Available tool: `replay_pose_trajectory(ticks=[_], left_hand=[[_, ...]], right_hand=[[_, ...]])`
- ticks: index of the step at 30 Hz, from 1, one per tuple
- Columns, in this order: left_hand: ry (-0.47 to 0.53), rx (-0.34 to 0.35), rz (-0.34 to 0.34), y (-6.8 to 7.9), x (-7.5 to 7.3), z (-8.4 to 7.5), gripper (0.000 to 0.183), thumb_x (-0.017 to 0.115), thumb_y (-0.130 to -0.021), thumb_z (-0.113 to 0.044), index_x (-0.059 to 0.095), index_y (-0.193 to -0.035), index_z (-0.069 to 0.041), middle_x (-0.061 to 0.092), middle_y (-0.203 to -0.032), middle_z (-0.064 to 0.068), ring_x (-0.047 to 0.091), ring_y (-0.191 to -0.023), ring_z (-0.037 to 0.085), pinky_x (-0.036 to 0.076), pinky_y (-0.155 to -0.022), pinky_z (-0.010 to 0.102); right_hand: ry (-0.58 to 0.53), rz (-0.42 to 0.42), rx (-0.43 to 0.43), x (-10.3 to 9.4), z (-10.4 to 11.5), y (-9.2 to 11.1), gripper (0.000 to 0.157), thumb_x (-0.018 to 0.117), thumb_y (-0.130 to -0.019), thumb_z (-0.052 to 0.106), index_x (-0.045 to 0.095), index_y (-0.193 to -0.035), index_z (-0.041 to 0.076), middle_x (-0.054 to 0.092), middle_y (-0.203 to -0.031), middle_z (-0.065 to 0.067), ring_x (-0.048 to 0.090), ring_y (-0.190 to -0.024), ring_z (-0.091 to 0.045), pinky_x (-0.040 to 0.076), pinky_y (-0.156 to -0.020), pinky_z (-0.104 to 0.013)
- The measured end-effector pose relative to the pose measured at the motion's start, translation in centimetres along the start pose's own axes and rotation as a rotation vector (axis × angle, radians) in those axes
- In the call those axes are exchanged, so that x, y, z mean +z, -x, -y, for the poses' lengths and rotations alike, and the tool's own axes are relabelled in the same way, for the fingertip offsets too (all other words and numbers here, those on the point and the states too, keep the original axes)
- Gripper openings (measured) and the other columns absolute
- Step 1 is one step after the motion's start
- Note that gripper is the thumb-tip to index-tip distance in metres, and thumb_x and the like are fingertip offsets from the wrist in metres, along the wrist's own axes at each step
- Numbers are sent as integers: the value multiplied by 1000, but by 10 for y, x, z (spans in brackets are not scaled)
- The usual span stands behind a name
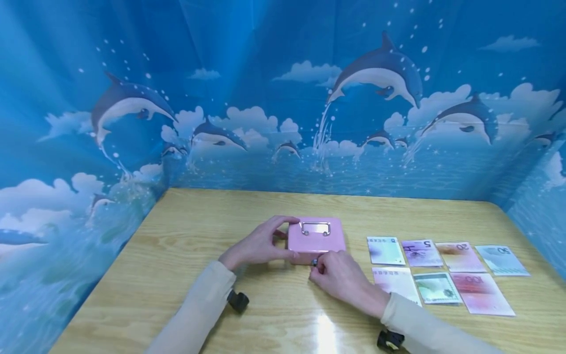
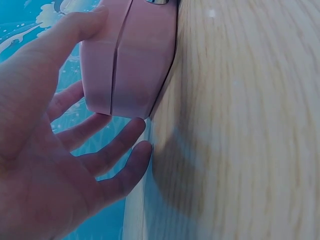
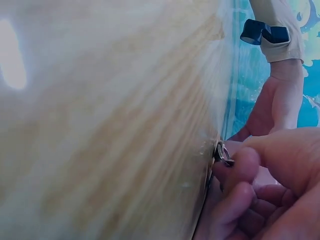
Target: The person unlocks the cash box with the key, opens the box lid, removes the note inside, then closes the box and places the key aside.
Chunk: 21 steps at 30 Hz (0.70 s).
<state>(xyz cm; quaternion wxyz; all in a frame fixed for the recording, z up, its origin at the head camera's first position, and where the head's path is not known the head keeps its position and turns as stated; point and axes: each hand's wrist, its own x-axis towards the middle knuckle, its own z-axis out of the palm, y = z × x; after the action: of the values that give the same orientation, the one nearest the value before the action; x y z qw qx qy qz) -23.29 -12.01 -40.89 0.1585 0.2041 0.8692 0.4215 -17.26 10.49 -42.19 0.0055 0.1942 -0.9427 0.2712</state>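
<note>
A pink metal cash box (image 1: 316,236) with a silver handle (image 1: 316,229) on its lid stands on the table, its lid down. My left hand (image 1: 265,242) holds the box at its left end, the thumb on the front face and a finger at the far left corner of the lid. In the left wrist view the other fingers (image 2: 127,167) spread beside the box end. At the front lock, my right hand (image 1: 342,276) pinches a small key with a metal ring (image 3: 223,154). Curled fingers partly hide the key and the lock.
Several banknotes lie flat in two rows to the right, among them a purple 5 note (image 1: 421,253), a green note (image 1: 438,287) and a red 100 note (image 1: 482,293). The right forearm passes close to the nearest ones. A dolphin-print curtain (image 1: 247,162) hangs behind the wooden table (image 1: 177,275).
</note>
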Motion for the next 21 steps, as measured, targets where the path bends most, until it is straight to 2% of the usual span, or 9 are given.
replay_pose_trajectory(ticks=[9, 21], left_hand=[[-2, -23, -5, 0, 1, -2, 83, 87, -80, -42, 43, -150, -39, 46, -154, -7, 59, -129, 22, 51, -110, 45], [-28, -17, -3, 0, 0, -2, 81, 86, -82, -39, 42, -151, -39, 44, -157, -6, 58, -130, 24, 49, -112, 46]], right_hand=[[-52, 12, 17, 2, 2, -2, 40, 70, -79, 5, 46, -49, 18, 35, -44, 14, 31, -41, 0, 24, -40, -14], [-23, 22, -30, 2, 0, -3, 40, 68, -78, 6, 43, -50, 20, 33, -45, 15, 31, -43, -1, 25, -42, -15]])
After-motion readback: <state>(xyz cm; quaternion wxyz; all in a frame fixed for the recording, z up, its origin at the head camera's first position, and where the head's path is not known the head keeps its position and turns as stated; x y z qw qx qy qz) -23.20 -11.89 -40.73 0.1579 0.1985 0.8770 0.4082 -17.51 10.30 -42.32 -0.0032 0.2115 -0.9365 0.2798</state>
